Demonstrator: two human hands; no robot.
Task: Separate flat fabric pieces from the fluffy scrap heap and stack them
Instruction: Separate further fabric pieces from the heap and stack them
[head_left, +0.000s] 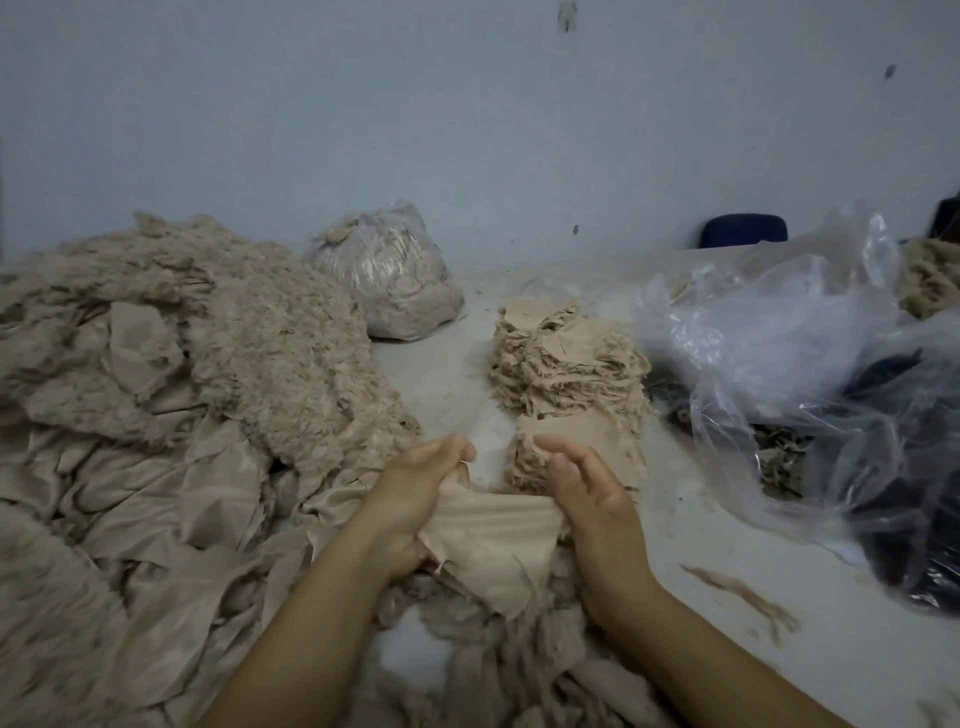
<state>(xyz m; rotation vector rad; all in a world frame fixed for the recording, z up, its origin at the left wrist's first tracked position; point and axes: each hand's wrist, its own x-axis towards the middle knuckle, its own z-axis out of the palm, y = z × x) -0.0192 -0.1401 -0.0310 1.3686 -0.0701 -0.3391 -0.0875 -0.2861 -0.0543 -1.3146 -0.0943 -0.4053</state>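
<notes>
A big heap of beige fluffy scrap (270, 353) mixed with smooth fabric fills the left of the table. In front of me a flat beige fabric piece (493, 535) is stretched between both hands. My left hand (415, 493) grips its left edge, fingers curled round the cloth. My right hand (587, 493) holds its right edge, fingers curved over it. Just beyond the hands stand two stacks of flat pieces, a low near stack (582, 447) and a taller far stack (561, 353).
A tied clear bag of scraps (389, 280) stands at the back centre by the wall. Loose clear plastic bags (810, 343) with dark contents lie on the right. A beige strip (748, 597) lies on the white table (727, 675). More fluffy scraps lie under my forearms.
</notes>
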